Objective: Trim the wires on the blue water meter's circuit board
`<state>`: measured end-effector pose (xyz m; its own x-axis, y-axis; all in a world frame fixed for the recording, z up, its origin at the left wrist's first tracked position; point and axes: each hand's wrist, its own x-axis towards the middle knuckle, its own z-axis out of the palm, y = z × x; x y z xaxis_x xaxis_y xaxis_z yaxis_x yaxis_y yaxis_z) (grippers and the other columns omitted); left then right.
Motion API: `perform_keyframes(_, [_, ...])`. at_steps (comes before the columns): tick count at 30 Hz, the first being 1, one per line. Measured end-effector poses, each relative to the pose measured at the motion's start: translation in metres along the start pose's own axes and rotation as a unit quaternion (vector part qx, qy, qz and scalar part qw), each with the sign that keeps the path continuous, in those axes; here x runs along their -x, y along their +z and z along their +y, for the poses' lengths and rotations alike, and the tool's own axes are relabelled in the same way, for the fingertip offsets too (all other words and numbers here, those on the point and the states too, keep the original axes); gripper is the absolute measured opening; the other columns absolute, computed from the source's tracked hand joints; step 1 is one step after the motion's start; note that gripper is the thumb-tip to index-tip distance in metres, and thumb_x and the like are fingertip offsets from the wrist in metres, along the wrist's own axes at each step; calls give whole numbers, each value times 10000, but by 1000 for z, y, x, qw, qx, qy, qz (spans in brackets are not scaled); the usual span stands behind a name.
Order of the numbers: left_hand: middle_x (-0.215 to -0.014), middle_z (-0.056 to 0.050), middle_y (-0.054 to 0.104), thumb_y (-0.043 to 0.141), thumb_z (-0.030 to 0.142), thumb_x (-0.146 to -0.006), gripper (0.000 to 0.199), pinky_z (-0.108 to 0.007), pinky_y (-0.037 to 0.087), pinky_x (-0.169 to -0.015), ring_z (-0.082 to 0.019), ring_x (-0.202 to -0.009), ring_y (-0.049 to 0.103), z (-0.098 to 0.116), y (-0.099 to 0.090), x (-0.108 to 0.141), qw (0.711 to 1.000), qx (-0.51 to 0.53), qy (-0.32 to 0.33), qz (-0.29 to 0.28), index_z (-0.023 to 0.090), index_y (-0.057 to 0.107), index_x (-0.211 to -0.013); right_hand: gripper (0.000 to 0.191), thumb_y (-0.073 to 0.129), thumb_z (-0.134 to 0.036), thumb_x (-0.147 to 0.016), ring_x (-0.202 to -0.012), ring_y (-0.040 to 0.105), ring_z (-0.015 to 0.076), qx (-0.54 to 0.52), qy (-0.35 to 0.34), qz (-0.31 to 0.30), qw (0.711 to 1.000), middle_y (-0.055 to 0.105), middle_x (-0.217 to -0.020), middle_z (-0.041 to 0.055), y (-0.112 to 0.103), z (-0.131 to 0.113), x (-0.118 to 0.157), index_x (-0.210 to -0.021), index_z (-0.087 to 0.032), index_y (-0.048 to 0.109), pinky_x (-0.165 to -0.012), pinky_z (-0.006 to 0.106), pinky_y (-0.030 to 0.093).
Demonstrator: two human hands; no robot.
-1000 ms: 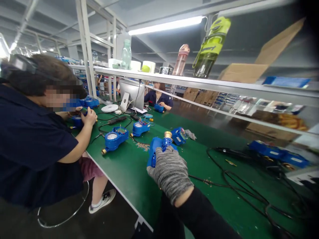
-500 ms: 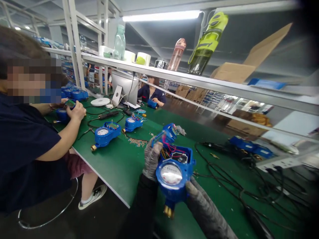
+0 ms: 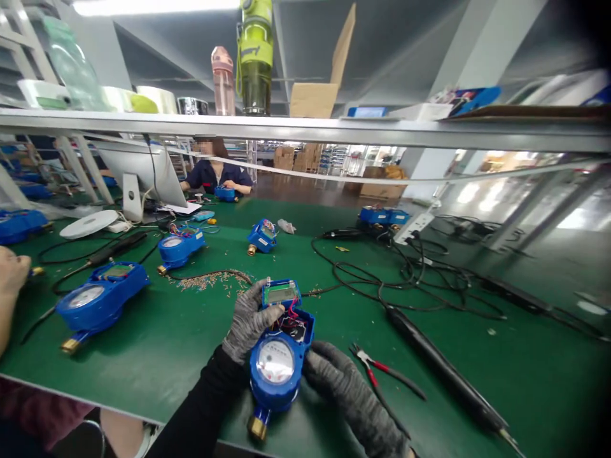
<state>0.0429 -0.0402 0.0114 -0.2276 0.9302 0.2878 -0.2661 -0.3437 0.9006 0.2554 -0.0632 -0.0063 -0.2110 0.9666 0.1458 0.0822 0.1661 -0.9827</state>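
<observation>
A blue water meter [image 3: 275, 362] with a round dial and a brass fitting sits low in front of me, its upper housing uncovered. Coloured wires run from the housing to a tipped-up display cover [image 3: 280, 292]. My left hand [image 3: 248, 321], in a grey knit glove, pinches this cover between thumb and fingers. Against the meter's right side, my right hand [image 3: 334, 375], also gloved, is curled and grips the body; its fingertips are partly hidden. Pliers [image 3: 377, 369] with red and black handles lie just right of that hand.
More blue meters [image 3: 107, 292] stand to the left, beside scattered small bits [image 3: 210, 280]. A black screwdriver-like powered tool [image 3: 443, 366] and tangled cables lie right. A power strip [image 3: 414, 226] stands behind. A shelf [image 3: 305, 130] crosses above. A co-worker's hand [image 3: 12, 267] shows far left.
My view has swung to the right. The meter has come down toward the green tabletop, still between my hands. The pliers have come into view.
</observation>
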Motion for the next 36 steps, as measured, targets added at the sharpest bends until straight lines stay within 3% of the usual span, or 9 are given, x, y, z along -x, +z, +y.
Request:
perform_keyframes(3, [-1066,-112,764,905,326,-627,674,-411,600,-870,-287,-975,734,1,-6,-6,997,-82,7,-6,144,608,-1204,484,700,-576,-756,-1009,690,354,57,-24,79,995,734,-1070,173,-16,1,-20,-1024,-173,706,-946,570,526])
perform_keyframes(5, [-1130,-135,745,919,345,-593,722,-462,576,-936,-316,-1042,710,3,-8,-10,983,-181,42,-2,133,627,-1219,401,666,-540,-793,-1002,674,321,68,-57,87,992,732,-1036,142,-17,-8,-35,-981,-187,699,-969,534,504])
perform_keyframes(8, [-1170,-148,732,915,383,-578,732,-498,552,-990,-334,-1079,694,7,-9,-14,946,-303,114,2,125,657,-1212,299,651,-481,-832,-893,665,267,87,-92,48,991,726,-935,83,-11,-26,-54,-929,-203,702,-861,443,527])
perform_keyframes(12, [-1152,-151,745,869,425,-639,686,-480,587,-949,-325,-1040,721,6,-7,-16,901,-394,182,23,122,657,-1217,245,627,-427,-859,-753,647,230,98,-89,-20,991,709,-793,47,-4,-35,-69,-811,-197,697,-709,376,520])
perform_keyframes(18, [-1098,-102,768,824,444,-709,585,-382,625,-880,-283,-980,749,6,-2,-12,832,-488,256,66,163,659,-1195,228,639,-390,-862,-829,695,234,48,-47,-99,993,757,-895,52,-2,-26,-79,-914,-192,739,-756,361,553])
perform_keyframes(23, [-1070,-97,771,814,471,-723,580,-355,630,-853,-262,-930,760,13,6,-8,821,-505,259,64,164,644,-1185,220,723,-416,-811,-783,687,233,35,-10,-72,997,755,-837,47,5,-25,-76,-846,-199,742,-725,353,535])
perform_keyframes(28, [-1047,-92,773,803,460,-727,556,-349,631,-844,-257,-915,762,16,6,-7,808,-521,270,55,162,644,-1168,158,634,-335,-827,-764,662,221,83,-48,-21,995,733,-797,35,5,-25,-74,-794,-203,713,-721,350,515])
perform_keyframes(31, [-1061,-87,773,803,465,-730,566,-339,631,-843,-252,-914,763,13,4,-7,810,-518,271,54,172,634,-1185,155,604,-321,-854,-776,649,203,72,-68,-50,994,715,-804,21,0,-26,-75,-807,-204,693,-713,325,508])
perform_keyframes(36, [-1068,-91,771,802,451,-736,554,-338,630,-848,-256,-924,761,12,4,-7,807,-518,278,64,170,633,-1182,220,654,-410,-850,-766,646,209,60,-11,-89,994,728,-810,25,2,-27,-73,-825,-203,723,-691,324,490])
